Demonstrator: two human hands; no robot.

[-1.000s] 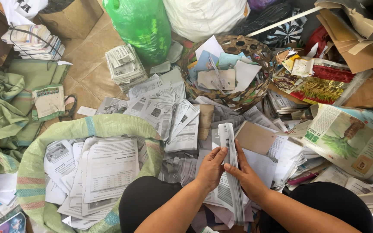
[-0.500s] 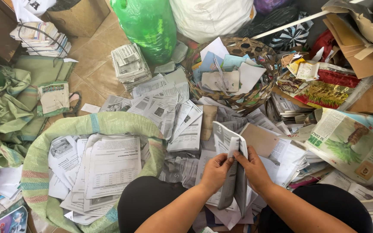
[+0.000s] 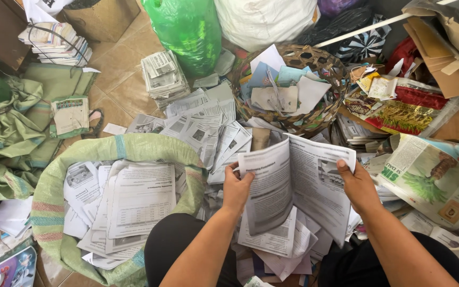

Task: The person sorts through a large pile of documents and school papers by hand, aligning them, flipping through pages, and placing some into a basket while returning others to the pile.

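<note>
An opened printed booklet of grey-white pages is spread in front of me, above a loose pile of papers between my knees. My left hand grips its left page at the edge. My right hand holds the right page near its outer edge. Just left of my left hand a green woven sack stands open, filled with several printed sheets.
A woven basket full of paper scraps sits beyond the booklet. Stacks of newspapers, a green plastic bag, a white sack, cardboard and colourful printed sheets crowd the floor. Green sacking lies at left.
The booklet was folded narrow and upright between both hands; now my hands have moved apart and it lies spread open. The view has shifted slightly.
</note>
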